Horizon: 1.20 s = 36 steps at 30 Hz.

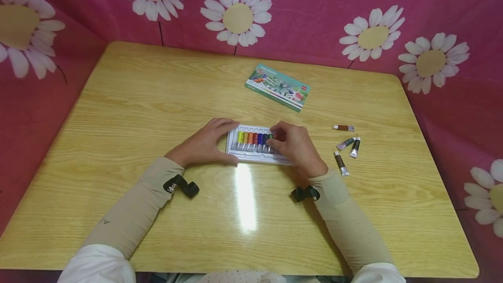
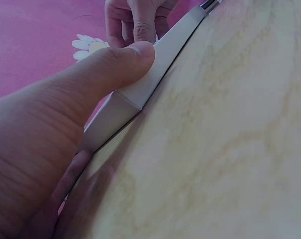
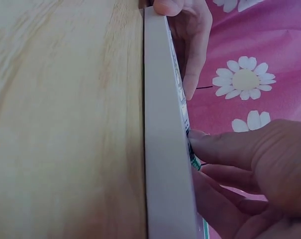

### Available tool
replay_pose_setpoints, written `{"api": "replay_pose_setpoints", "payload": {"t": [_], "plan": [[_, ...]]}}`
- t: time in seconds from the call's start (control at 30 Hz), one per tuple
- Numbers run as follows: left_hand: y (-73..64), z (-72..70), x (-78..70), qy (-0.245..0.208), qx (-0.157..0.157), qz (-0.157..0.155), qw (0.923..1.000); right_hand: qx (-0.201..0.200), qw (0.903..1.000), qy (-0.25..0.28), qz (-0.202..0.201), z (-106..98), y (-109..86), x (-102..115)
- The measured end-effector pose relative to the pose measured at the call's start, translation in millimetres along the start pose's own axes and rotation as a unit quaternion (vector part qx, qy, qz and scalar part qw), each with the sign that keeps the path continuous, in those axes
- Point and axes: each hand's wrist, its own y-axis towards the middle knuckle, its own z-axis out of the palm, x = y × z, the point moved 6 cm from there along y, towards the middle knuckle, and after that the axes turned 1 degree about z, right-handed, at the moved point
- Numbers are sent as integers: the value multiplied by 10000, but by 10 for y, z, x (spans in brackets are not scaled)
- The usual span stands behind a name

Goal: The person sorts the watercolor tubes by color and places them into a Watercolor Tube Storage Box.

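Left hand, grip spread wide, holds end of smooth white rectangular tray; right hand pinches small green-banded tube, mostly hidden.

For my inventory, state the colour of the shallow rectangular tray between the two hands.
The shallow rectangular tray is white, showing best in the head view.

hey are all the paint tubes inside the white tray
No, four paint tubes lie loose on the table to the right of the white tray.
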Motion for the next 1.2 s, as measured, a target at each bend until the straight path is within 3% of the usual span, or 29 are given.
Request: {"api": "replay_pose_setpoints", "payload": {"t": [0.5, 0.87, 1.2], "plan": [[6, -10, 10, 22, 9, 6, 10000, -117, 9999, 55, -5, 7, 2, 41], [0, -1, 13, 6, 47, -2, 10000, -211, 9987, -283, -377, 30, 1, 78], [0, 8, 13, -33, 25, -22, 10000, -201, 9994, -157, -217, 34, 4, 55]]}}
